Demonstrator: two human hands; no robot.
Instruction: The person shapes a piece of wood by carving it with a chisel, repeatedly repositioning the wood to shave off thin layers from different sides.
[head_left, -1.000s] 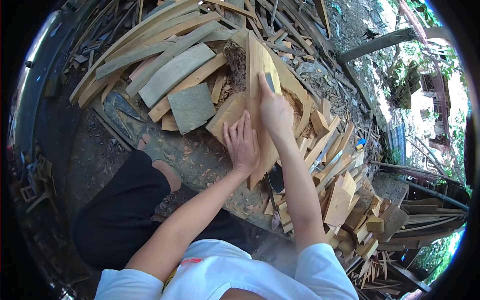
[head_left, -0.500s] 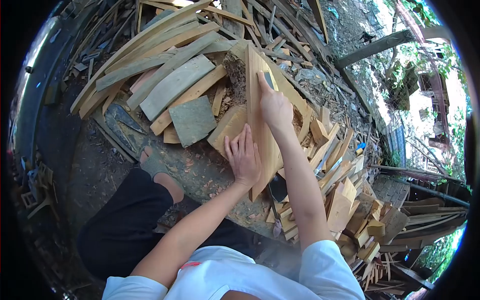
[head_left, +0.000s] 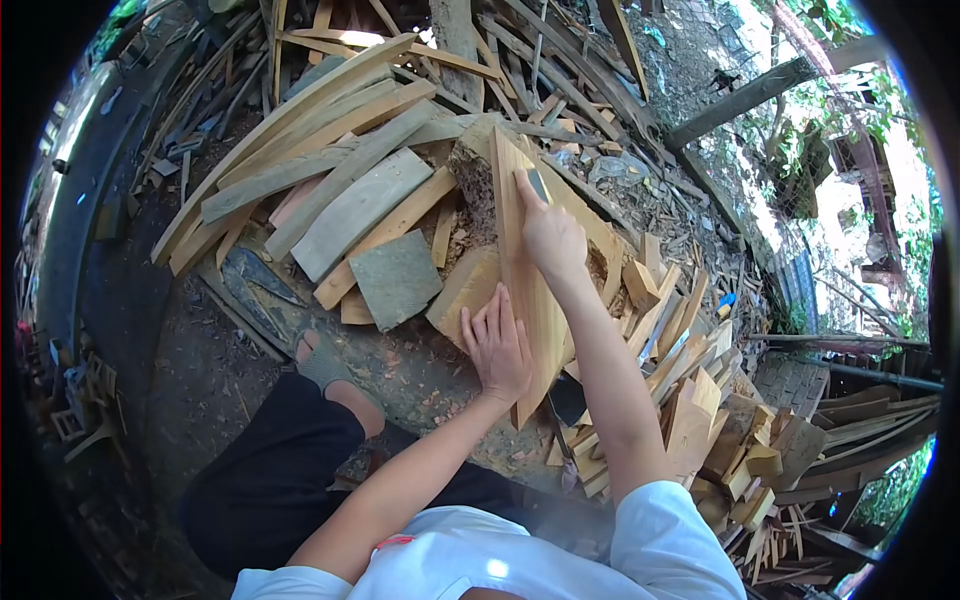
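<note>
A long, tapered wooden board [head_left: 540,310] stands slanted over a hollowed, rough wood block [head_left: 475,165]. My left hand [head_left: 497,350] lies against the board's left edge, fingers stretched out and touching it. My right hand [head_left: 556,238] is closed near the board's upper part, its index finger pointing along the wood. Under that finger shows a small dark flat piece [head_left: 538,185], mostly covered by the hand; its kind I cannot make out. A squared wood block [head_left: 466,290] sits just left of the board. A dark blade-like tool [head_left: 568,400] lies partly hidden below the board.
Curved planks [head_left: 290,150] are stacked at the upper left. A grey square slab [head_left: 396,280] leans by them. Offcuts [head_left: 690,420] pile up on the right. My sandalled foot [head_left: 325,362] rests on the chip-strewn ground near a dark pointed metal object [head_left: 262,275].
The whole view has shifted, so the board and my hands appear slightly lower. Both hands keep nearly the same places on the board.
</note>
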